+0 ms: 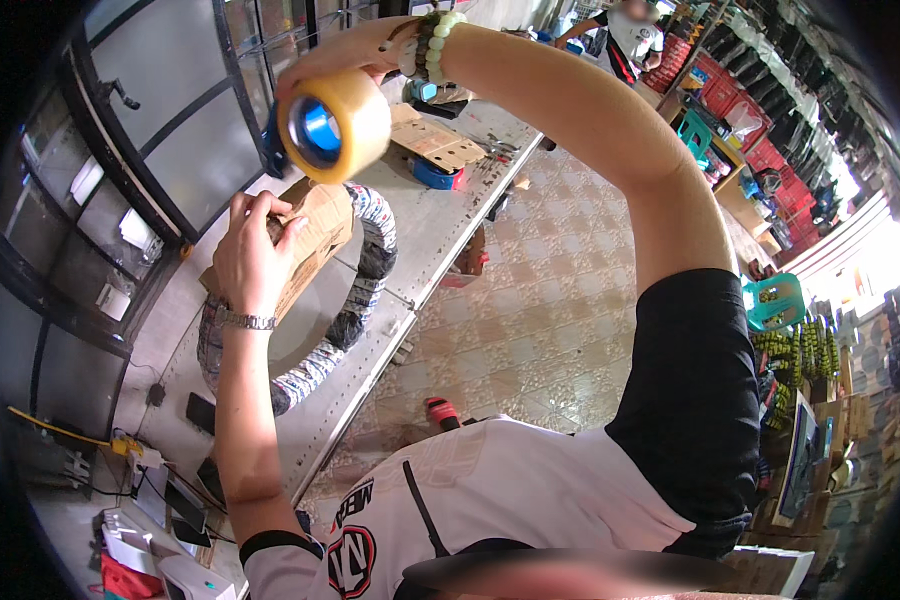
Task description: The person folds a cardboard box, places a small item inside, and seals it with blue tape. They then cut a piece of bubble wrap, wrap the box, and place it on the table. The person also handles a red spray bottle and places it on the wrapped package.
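My left hand (253,244), with a metal watch at the wrist, grips a piece of brown cardboard (317,238) that lies over a ring-shaped tire (379,262). Printed white wrapping and dark bands cover the tire, which rests flat on a grey metal workbench (420,240). Above the cardboard, my right hand (337,56) holds a tape dispenser (274,142) carrying a large roll of clear yellowish packing tape (364,127). The roll hides much of the dispenser, and whether tape runs down to the cardboard is hard to tell.
Flattened cardboard (431,139) sits over a blue tape roll (435,176) farther along the bench, near some small tools (504,148). A phone (200,412) and a yellow power plug (126,445) lie nearer me. Framed glass panels (176,97) border the bench. Another person (630,37) stands beyond.
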Motion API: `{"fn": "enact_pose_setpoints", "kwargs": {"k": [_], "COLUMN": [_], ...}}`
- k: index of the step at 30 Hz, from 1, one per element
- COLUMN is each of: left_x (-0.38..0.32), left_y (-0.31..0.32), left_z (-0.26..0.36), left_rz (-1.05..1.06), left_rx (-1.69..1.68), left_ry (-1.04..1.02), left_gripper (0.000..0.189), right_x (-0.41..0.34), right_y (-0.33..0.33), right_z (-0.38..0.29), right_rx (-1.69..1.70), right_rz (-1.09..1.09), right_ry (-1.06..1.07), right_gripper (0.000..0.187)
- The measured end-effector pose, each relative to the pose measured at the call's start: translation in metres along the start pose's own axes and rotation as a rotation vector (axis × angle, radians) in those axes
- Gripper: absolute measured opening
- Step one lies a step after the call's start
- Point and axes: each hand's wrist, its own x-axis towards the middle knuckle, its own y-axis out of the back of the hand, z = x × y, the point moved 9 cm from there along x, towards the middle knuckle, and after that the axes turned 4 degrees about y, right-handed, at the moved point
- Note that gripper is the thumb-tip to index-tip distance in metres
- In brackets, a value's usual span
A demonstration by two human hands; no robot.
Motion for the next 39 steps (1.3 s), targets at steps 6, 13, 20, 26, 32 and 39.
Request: {"fn": "enact_pose_setpoints", "kwargs": {"k": [6,13,20,26,32,39], "left_x": [-0.012,-0.009,0.0,0.004,0.012,0.029], "left_y": [0.008,0.007,-0.002,-0.007,-0.009,-0.016], "left_z": [-0.008,-0.019,-0.03,-0.031,-0.035,-0.043], "left_rz": [0.009,0.017,-0.009,-0.085,-0.145,-0.369], "left_rx": [-0.078,-0.023,-0.071,0.005,0.004,0.0], "left_ry": [0.026,0.062,0.067,0.045,0.095,-0.084], "left_gripper": [0.026,0.032,0.042,0.054,0.049,0.035], "right_x": [-0.016,-0.039,-0.076,-0.142,-0.193,-0.17], "right_y": [-0.017,-0.024,-0.032,-0.055,-0.124,-0.169], "right_z": [-0.011,-0.018,-0.013,0.013,0.049,0.095], "right_rx": [-0.197,-0.28,-0.45,-0.384,-0.219,-0.075], "right_rz": [-0.082,-0.024,0.292,0.444,0.685,0.744], "right_ry": [-0.083,-0.091,-0.006,0.106,0.311,0.249], "right_gripper": [0.042,0.05,0.072,0.066,0.062,0.065]}}
